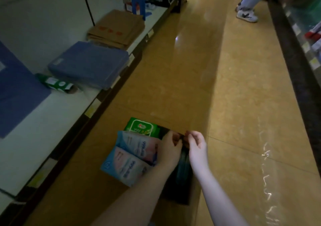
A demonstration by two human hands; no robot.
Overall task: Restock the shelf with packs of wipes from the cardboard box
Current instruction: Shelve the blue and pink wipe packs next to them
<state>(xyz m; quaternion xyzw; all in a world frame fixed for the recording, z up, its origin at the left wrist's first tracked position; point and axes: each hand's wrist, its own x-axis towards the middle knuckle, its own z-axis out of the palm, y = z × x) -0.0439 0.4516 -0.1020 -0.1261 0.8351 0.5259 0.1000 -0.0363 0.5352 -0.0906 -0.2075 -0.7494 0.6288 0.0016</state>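
Left hand (171, 149): It is near, in the middle, over the far end of the box. Its fingers are bent in and meet the other hand's fingers. I cannot tell if it holds something.
Right hand (197, 143): It is just right of the left hand. Its fingers are bent too, and the tips touch the left hand's tips over a dark spot. I cannot tell what, if anything, is pinched there.
Box (180, 182): It sits on the floor, near, right beside the shelf. It looks dark inside.
Green pack of wipes (141, 127): It is at the far left end of the box, past the hands.
Blue and pink packs of wipes (137, 146): Two of them lie at the left side of the box, one nearer than the other. The left hand touches the far one.
Shelf (34, 130): It is low and white and runs along the left.
Blue folders (90, 64): They lie flat on the shelf, far left.
Green and white roll (55, 84): It lies on the shelf, just beside the blue folders.
Brown card stack (118, 27): It lies flat on the shelf, farther away.
Floor (191, 69): It is tan and shiny.
Another person's shoe (246, 15): It is white, far away on the right.
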